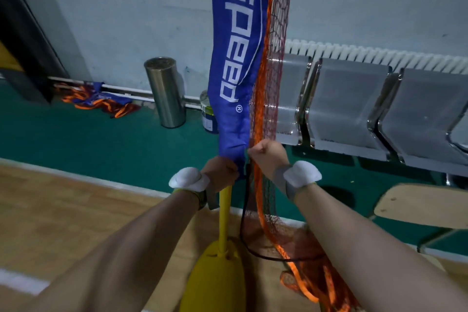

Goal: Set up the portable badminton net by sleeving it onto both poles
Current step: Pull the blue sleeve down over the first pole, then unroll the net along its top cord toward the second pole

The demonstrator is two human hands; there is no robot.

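Left hand [222,172] curls tight round the bottom hem of the blue sleeve [238,58]; right hand [268,157] at its 3 o'clock is fisted on the orange net edge [258,109]. The sleeve rises toward 12 over the yellow pole [225,215] — slack net [298,238] pools at 3 o'clock of the yellow base [215,281]

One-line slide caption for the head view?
Left hand and right hand grip the blue sleeve low on the yellow pole.

A steel bin [166,91] stands against the wall [126,20], left of joined metal seats [349,106].
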